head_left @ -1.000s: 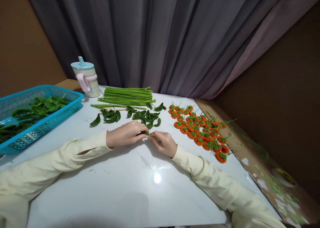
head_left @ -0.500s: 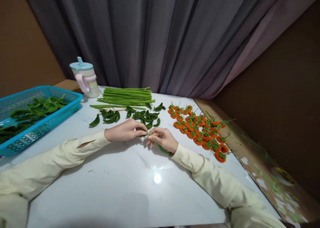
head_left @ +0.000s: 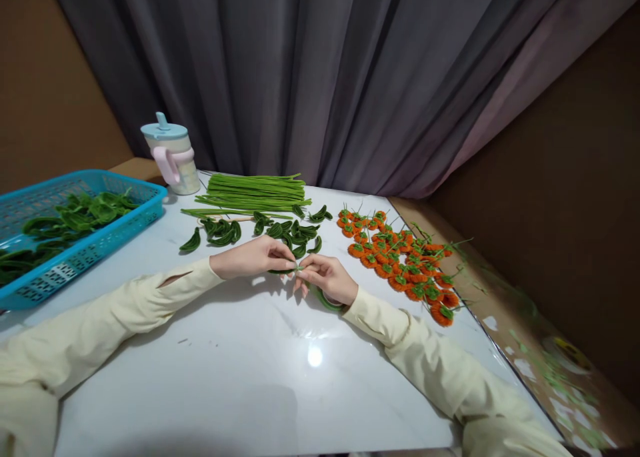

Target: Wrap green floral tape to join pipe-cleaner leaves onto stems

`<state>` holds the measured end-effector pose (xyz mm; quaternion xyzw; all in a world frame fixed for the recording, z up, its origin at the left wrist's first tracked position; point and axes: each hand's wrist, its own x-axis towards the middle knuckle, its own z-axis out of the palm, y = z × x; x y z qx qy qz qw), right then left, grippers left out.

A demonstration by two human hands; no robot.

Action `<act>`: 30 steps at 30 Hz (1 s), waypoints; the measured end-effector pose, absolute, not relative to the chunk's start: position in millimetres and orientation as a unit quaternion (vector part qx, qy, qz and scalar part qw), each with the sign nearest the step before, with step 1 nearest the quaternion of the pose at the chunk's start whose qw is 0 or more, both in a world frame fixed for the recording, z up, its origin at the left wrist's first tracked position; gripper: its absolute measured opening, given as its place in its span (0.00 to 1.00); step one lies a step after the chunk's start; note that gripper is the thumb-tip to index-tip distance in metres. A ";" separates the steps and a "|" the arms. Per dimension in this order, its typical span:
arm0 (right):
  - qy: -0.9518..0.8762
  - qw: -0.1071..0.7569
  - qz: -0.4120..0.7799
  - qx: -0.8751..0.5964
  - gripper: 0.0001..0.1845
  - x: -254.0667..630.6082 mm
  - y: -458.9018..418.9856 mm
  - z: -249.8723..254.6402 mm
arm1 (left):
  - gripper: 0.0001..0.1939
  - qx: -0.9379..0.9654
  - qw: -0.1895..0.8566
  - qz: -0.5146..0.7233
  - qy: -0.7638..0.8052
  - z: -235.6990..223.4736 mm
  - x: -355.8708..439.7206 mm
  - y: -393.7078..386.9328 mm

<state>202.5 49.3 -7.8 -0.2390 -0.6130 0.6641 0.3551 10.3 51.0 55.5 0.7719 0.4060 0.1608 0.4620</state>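
Over the middle of the table, my left hand (head_left: 255, 257) and my right hand (head_left: 331, 278) meet fingertip to fingertip. Both are closed in a pinch on a dark green pipe-cleaner leaf (head_left: 281, 271), which shows just below my left fingers. A green pipe-cleaner strand (head_left: 327, 301) curves out under my right palm; whether it joins the leaf is hidden. Just beyond my hands lie several loose dark green leaves (head_left: 299, 233). Behind these is a bundle of straight bright green pipe cleaners (head_left: 256, 191).
To the right sit several orange pipe-cleaner pieces with green tops (head_left: 399, 282). A blue plastic basket (head_left: 95, 255) holding green leaves stands at the left. A lidded cup (head_left: 173, 157) is at the back left, before a grey curtain (head_left: 280, 77). Scraps lie beyond the table's right edge.
My left fingers have shifted slightly, so more of the dark green leaf shows beneath them. Both hands keep their pinch in nearly the same place.
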 end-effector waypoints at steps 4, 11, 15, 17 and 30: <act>-0.673 0.352 0.605 -0.240 0.14 203.6 45.9 -6.5 | 0.14 0.763 0.492 0.140 0.395 56.9 8.0 52.3; -0.851 0.312 0.357 -0.228 0.11 206.8 41.0 -1.8 | 0.12 0.794 0.467 0.077 0.382 61.9 4.2 51.5; -0.921 0.302 0.176 -0.169 0.12 208.3 40.5 -8.6 | 0.10 0.743 0.550 0.060 0.377 61.5 3.9 51.7; -0.937 0.298 0.106 -0.151 0.12 208.3 39.6 -11.2 | 0.08 0.715 0.583 0.058 0.381 60.6 3.7 51.9; -0.936 0.297 0.085 -0.166 0.11 206.6 38.6 -11.4 | 0.12 0.823 0.410 0.086 0.385 56.4 0.9 54.4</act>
